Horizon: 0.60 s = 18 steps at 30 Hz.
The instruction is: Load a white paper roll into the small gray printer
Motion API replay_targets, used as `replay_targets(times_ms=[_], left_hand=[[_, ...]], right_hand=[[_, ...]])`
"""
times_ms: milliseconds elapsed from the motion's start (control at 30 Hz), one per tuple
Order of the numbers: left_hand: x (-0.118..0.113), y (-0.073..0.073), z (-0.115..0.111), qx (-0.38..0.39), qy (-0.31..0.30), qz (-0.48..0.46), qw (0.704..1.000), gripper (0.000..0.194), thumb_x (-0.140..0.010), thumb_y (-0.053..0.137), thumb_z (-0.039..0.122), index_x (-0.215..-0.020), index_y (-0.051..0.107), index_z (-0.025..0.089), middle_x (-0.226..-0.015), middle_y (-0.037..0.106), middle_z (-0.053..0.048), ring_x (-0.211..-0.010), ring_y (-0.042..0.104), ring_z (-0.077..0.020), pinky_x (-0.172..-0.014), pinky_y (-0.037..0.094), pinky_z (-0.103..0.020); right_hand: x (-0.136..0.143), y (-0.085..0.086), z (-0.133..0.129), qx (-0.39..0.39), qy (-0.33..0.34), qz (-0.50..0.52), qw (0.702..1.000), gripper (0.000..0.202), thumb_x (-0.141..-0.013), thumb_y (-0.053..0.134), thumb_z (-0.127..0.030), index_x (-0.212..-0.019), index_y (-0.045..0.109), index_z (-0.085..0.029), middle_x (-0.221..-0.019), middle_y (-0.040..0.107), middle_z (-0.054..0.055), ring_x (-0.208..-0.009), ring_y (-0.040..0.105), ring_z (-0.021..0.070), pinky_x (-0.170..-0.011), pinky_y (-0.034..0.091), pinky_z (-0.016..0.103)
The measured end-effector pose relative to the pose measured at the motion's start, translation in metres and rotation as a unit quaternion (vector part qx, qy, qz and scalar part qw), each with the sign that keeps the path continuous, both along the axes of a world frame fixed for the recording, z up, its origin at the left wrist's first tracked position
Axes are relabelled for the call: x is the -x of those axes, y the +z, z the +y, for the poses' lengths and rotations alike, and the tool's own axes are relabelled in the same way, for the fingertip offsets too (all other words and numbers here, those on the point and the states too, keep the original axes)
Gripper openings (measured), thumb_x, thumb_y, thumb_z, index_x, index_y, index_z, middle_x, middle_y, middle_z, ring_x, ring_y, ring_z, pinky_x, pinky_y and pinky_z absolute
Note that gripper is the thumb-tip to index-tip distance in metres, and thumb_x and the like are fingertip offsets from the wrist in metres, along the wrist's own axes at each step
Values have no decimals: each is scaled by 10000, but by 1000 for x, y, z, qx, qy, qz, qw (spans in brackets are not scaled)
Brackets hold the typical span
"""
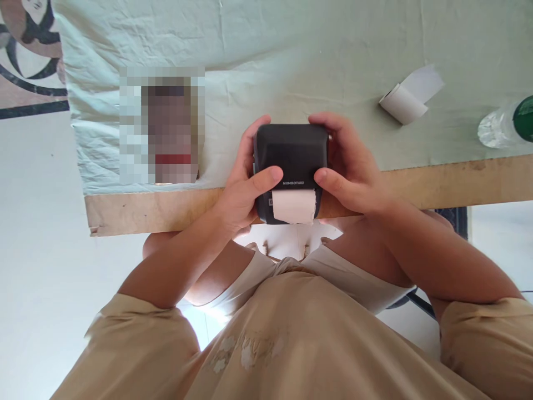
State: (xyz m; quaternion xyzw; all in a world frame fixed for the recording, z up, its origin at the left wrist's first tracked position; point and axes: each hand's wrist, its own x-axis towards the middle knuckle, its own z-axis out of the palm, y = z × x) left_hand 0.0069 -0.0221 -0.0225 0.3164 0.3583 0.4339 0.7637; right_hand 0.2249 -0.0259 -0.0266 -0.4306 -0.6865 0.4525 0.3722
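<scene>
A black label printer [291, 150] is held up over the table's near edge, between both hands. My left hand [245, 180] grips its left side, the thumb lying on the top face. On the opposite side my right hand [353, 164] is wrapped round the printer, its thumb near the printed brand name. A strip of white paper [293, 206] hangs out of the slot at the printer's near end, with a ragged edge on its right. The undersides of the fingers are partly hidden by the printer.
On the pale green tablecloth [266, 61] lies a small roll of white paper [403, 104], partly unrolled, at the right. A clear bottle with a green label [523, 118] lies at the right edge. A blurred-out object [170, 128] is at the left. The table has a bare wooden edge [453, 175].
</scene>
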Motion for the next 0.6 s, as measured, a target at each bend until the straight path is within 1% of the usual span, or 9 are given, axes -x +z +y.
replay_targets(times_ms=[67, 100, 200, 300, 400, 500, 567, 600], left_hand=[[0, -1, -1, -3, -2, 3, 1000, 562, -827, 888, 393, -1332, 652, 322, -1196, 738, -27, -1001, 766, -236, -750, 644, -325], [0, -2, -1, -12, -9, -3, 1000, 482, -843, 872, 375, -1279, 685, 291, -1143, 742, -34, -942, 758, -222, -717, 632, -316], [1, -4, 0, -30, -33, -22, 999, 371, -869, 837, 358, -1195, 717, 228, -1026, 745, -45, -825, 733, -203, -651, 605, -307], [2, -3, 3, -20, -20, 0, 1000, 354, -843, 859, 297, -1160, 720, 219, -1037, 761, -42, -833, 746, -201, -666, 623, -299], [3, -2, 5, -17, -15, 12, 1000, 347, -822, 869, 272, -1134, 729, 211, -1024, 774, -41, -832, 757, -197, -660, 629, -281], [5, -1, 4, -14, -31, 5, 999, 358, -845, 847, 273, -1178, 726, 219, -1044, 789, -40, -853, 770, -195, -661, 627, -266], [6, 1, 3, -14, -49, -15, 999, 430, -853, 837, 288, -1263, 713, 246, -1119, 795, -35, -919, 784, -202, -696, 639, -268], [6, 2, 3, -11, -55, -30, 998, 483, -853, 835, 312, -1314, 699, 267, -1161, 795, -28, -973, 791, -213, -738, 652, -282]], right_hand=[[1, 1, -1, 15, 16, 35, 999, 696, -971, 626, -749, -1507, 414, -359, -1385, 628, 72, -1093, 686, 233, -950, 639, 436], [1, 2, -1, 18, 18, 42, 999, 702, -955, 654, -747, -1490, 430, -351, -1366, 631, 71, -1084, 679, 234, -939, 634, 429], [1, 4, -1, 11, 13, 31, 999, 729, -927, 691, -752, -1466, 449, -326, -1371, 632, 78, -1114, 672, 250, -957, 624, 445], [-2, 4, 1, 1, 13, -20, 1000, 706, -951, 688, -692, -1497, 444, -317, -1393, 645, 81, -1150, 676, 267, -991, 625, 475], [-4, 4, 2, 8, 18, -50, 999, 693, -974, 694, -617, -1530, 426, -303, -1406, 655, 74, -1159, 680, 259, -1017, 625, 479], [-4, 5, 3, 27, 28, -21, 999, 680, -981, 701, -605, -1530, 426, -314, -1431, 645, 62, -1188, 684, 243, -1043, 632, 453], [-5, 6, 2, 37, 31, 13, 999, 663, -987, 695, -616, -1526, 431, -334, -1406, 645, 51, -1202, 685, 236, -1043, 640, 433], [-5, 6, 2, 37, 31, 30, 998, 663, -988, 696, -622, -1526, 432, -339, -1391, 644, 45, -1207, 684, 232, -1043, 643, 426]])
